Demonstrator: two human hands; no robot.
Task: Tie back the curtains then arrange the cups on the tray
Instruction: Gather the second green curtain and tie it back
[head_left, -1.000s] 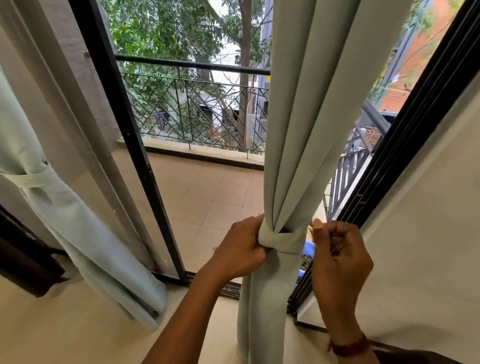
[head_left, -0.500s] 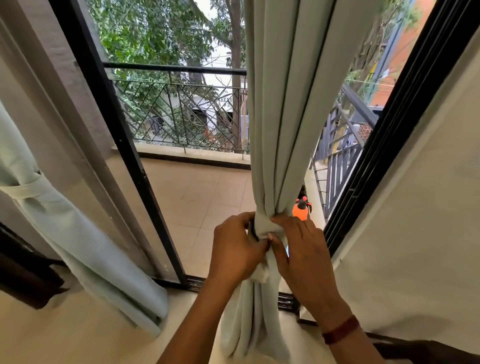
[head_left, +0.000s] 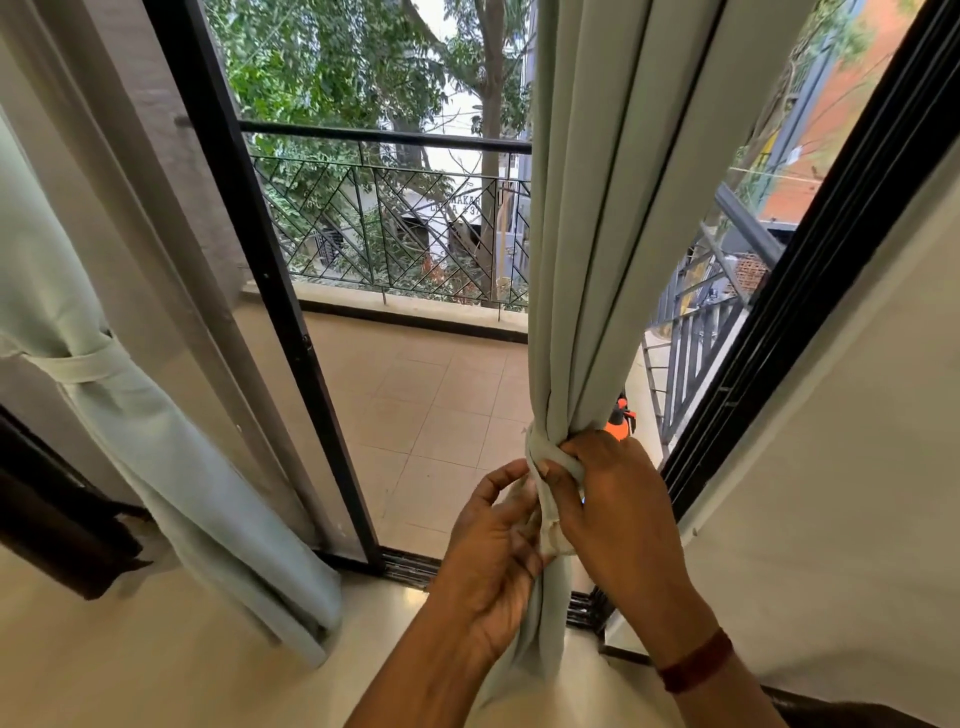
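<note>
The right hand (head_left: 613, 499) closes around the tie band (head_left: 553, 460) to keep the gathered curtain (head_left: 587, 312) bunched above it. The left hand (head_left: 498, 540), fingers half curled, pinches the band's loose end just beside. No cups or tray are visible.

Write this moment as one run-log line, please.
step: tying right curtain | left hand on tie | right hand grips tie | left curtain tied

We looked out through a black-framed sliding glass door (head_left: 291, 332) onto a beige-tiled balcony floor (head_left: 431, 410) in daylight. A black metal railing with diagonal bars (head_left: 395, 218) edged it, green leafy trees (head_left: 332, 67) beyond. A plain cream wall (head_left: 841, 467) stood on the right.
</note>
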